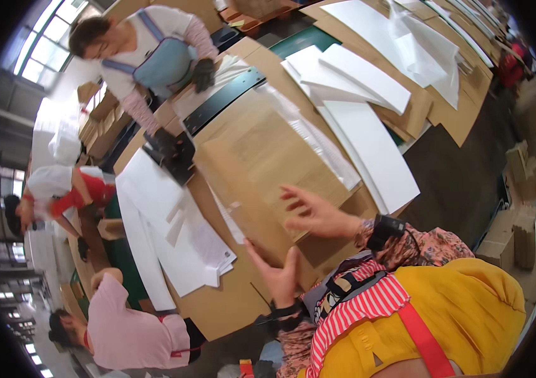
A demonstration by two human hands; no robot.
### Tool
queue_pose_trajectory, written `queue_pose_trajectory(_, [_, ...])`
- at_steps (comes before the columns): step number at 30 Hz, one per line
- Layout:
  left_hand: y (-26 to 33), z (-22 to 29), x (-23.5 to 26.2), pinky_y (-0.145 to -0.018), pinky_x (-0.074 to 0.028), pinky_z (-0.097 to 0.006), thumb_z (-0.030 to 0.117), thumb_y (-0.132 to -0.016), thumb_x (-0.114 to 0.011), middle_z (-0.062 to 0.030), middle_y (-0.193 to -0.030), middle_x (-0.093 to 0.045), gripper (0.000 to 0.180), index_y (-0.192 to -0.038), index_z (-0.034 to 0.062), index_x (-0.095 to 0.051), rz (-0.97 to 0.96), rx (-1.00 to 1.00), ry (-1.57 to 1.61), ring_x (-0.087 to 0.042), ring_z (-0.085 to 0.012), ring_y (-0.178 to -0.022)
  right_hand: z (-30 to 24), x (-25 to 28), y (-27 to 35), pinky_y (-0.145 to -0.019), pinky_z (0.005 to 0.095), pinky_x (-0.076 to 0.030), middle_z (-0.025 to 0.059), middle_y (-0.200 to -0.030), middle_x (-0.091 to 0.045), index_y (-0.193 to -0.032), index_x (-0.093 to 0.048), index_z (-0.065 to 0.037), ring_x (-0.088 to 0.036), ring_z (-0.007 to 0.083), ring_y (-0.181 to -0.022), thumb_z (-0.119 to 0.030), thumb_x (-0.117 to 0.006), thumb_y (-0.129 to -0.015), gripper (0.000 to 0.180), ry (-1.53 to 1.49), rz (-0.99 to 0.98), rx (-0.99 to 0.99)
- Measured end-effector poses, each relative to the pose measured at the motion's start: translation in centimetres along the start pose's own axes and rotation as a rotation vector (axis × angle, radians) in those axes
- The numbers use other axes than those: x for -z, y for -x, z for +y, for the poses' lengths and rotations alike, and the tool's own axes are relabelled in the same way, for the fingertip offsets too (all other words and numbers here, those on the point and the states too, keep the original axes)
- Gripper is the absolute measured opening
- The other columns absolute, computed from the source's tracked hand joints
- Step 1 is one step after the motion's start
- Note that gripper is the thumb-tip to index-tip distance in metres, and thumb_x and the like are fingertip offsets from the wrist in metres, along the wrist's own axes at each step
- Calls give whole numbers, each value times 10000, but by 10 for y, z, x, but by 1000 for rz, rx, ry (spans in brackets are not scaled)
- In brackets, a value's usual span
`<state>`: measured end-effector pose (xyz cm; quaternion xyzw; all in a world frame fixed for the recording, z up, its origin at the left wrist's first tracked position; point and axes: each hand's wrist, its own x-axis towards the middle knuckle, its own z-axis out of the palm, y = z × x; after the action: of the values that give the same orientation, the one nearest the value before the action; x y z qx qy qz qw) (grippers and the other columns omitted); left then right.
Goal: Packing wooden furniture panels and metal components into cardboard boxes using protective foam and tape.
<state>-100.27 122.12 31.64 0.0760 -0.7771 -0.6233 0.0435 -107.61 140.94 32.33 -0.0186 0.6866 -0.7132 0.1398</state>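
Note:
In front of me lies a wood-grain panel on the packing table, with a brown cardboard piece along its left side. My left hand is at the near left corner of that cardboard, thumb and fingers apart; whether it presses on the edge cannot be made out. Over the near part of the panel hovers my right hand, fingers spread and nothing in them. Clear plastic wrapping shows along the panel's right side. A dark metal strip lies across its far end, beside a co-worker's gloved hand.
White foam sheets lie to the right, and more white sheets to the left. A co-worker in an apron stands at the far end. Two other people work at left. Cardboard stacks stand at far right.

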Motion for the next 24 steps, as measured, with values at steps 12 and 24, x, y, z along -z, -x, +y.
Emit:
queue_pose_trajectory(12, [-15,4,-162,-1193,-286,-443,274,-899,-767,-220,-1606,-337,900,-1594,20,-255,-486,-136,-26,-343,-363,-1474,40,221,-24,-954,299,-508,108,-1410,-569,-1569,-364,-32,-596,134,-1126,-168,-731,-901,774,-122,266,64])
queue_pose_trajectory(24, [-28,-159,-52,-1078,-423,-447,418,-985,-656,-303,-1362,-572,690,-1378,-121,-482,385,306,-510,-544,-415,-1283,138,211,-98,-1090,302,-399,141,-1496,-512,-1622,-245,-88,-512,185,-1298,-199,-674,-956,799,-76,163,-52])
